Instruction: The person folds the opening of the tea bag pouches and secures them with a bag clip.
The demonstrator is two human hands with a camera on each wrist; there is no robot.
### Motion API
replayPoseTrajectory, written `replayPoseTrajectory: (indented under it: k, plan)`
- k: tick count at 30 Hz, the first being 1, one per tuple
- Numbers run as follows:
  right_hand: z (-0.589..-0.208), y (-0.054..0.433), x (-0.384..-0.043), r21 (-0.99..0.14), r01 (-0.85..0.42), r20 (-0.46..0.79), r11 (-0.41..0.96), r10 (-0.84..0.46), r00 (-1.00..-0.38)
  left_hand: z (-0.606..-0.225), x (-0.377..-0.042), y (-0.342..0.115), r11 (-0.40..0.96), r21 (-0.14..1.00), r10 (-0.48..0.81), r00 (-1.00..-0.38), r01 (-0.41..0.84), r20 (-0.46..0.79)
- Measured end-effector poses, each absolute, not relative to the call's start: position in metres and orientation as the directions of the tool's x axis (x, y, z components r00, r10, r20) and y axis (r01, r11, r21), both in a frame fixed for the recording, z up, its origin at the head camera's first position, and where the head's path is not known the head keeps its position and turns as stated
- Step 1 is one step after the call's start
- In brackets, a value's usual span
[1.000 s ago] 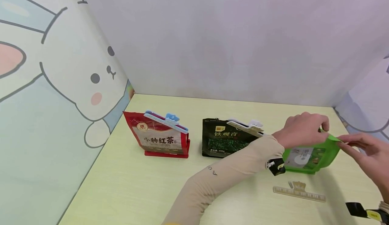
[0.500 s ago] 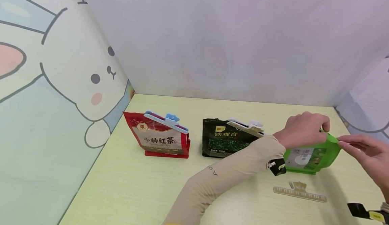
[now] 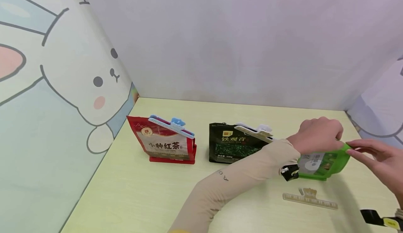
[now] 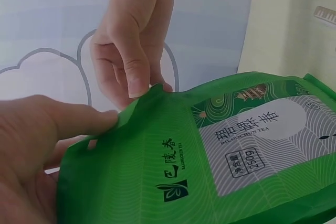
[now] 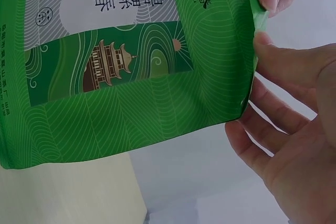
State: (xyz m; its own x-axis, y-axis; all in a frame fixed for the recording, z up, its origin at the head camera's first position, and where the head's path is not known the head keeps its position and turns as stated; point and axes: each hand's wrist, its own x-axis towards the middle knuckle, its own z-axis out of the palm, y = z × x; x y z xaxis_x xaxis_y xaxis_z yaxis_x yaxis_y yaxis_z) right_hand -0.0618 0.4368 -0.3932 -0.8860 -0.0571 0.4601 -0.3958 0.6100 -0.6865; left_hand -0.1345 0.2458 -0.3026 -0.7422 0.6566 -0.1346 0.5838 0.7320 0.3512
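Note:
A green tea bag [image 3: 338, 161] stands upright at the right of the table, its front partly behind my left forearm in the head view. My left hand [image 3: 321, 135] grips its top edge from above, thumb on the front in the left wrist view. At the top corner, my right hand [image 3: 379, 154] pinches the edge between thumb and index finger. A narrow strip of the bag's top [image 5: 257, 22] is folded over between the two hands, as the right wrist view shows. In front of the bag lies a gold-coloured clip [image 3: 310, 198] with piano-key markings.
A black tea bag [image 3: 233, 145] with a white-and-gold clip [image 3: 255, 132] on its top stands left of the green one. Farther left is a red tea bag [image 3: 167, 143] with a blue clip [image 3: 173, 125]. Printed walls [image 3: 236, 51] close off the back and sides.
My left hand has shifted slightly right along the bag's top edge. The right hand has moved a little left, and the top edge now sits lower, folded over. The other bags and clips stay put.

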Motion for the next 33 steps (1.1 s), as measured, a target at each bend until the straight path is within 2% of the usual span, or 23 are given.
replayPoseTrajectory:
  k: [12, 23, 30, 33]
  plan:
    - [-0.383, 0.424, -0.063, -0.636, -0.328, 0.439, 0.698, -0.022, -0.898, -0.305, -0.138, 0.247, 0.708, 0.352, 0.678, -0.729, 0.612, -0.095]
    - [-0.382, 0.423, -0.063, -0.606, -0.358, 0.474, 0.711, -0.039, -0.880, -0.304, -0.134, 0.253, 0.748, 0.303, 0.644, -0.756, 0.591, -0.116]
    - [-0.380, 0.420, -0.062, -0.557, -0.228, 0.425, 0.798, 0.039, -0.904, -0.306, -0.133, 0.253, 0.748, 0.290, 0.646, -0.754, 0.596, -0.116]
    - [-0.378, 0.417, -0.063, -0.532, -0.228, 0.441, 0.815, 0.037, -0.897, -0.308, -0.133, 0.253, 0.747, 0.289, 0.647, -0.755, 0.598, -0.110]
